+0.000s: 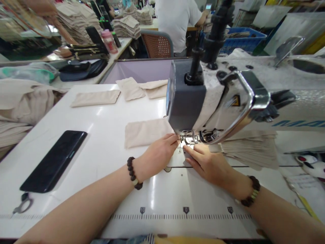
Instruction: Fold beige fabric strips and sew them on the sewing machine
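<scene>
My left hand [161, 154] reaches to the left side of the presser foot [189, 140], its fingers bent and pressed together; what is between the fingertips is too small to make out. Just behind it lies a folded beige cloth piece [144, 133], its right end running behind the fingers and the machine head. On the right of the foot, my right hand [212, 167] rests with fingers stretched out over the needle plate [180, 152]. Above both hands stands the sewing machine head [188, 98]. A fanned stack of beige pieces [250, 149] lies behind my right hand.
More beige pieces [96, 98] lie at the table's back. A black phone [54, 161] and a small ring-handled tool [23, 205] are on the left. Cloth piles [20, 101] sit beyond the left edge. A person in white [175, 27] is near a chair [157, 44].
</scene>
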A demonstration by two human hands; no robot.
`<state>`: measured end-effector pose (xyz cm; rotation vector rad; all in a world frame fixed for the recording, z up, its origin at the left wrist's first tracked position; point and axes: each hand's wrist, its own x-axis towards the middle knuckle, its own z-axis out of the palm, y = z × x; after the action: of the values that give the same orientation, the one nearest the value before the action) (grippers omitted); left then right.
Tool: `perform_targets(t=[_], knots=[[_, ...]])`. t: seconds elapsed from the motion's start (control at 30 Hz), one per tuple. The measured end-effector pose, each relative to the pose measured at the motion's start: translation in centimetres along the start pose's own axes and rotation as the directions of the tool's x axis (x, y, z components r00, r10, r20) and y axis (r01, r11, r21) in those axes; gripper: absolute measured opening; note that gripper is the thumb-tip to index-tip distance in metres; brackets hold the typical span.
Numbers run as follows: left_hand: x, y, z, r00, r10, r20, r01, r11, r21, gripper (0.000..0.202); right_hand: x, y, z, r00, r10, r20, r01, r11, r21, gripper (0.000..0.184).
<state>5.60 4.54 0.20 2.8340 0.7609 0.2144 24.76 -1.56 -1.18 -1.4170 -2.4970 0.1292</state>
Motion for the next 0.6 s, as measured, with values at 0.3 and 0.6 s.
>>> perform_targets(t=[0.3,0.6], knots=[[0.4,-0.7,0.1,0.998,-0.027,-0.049,0.024,0.999,-0.049,0.018,0.1,0.2,0.0,0.998,-0.047,-0.041,0.049,0.997,0.057,0.032],[-0.5,0.4,-0.9,0.985,-0.170,-0.026,0.172,0.971,0.164,0.015,-0.6,1.0,1.2,0.990,-0.120,-0.078,0.118,0.993,-0.033,0.035]])
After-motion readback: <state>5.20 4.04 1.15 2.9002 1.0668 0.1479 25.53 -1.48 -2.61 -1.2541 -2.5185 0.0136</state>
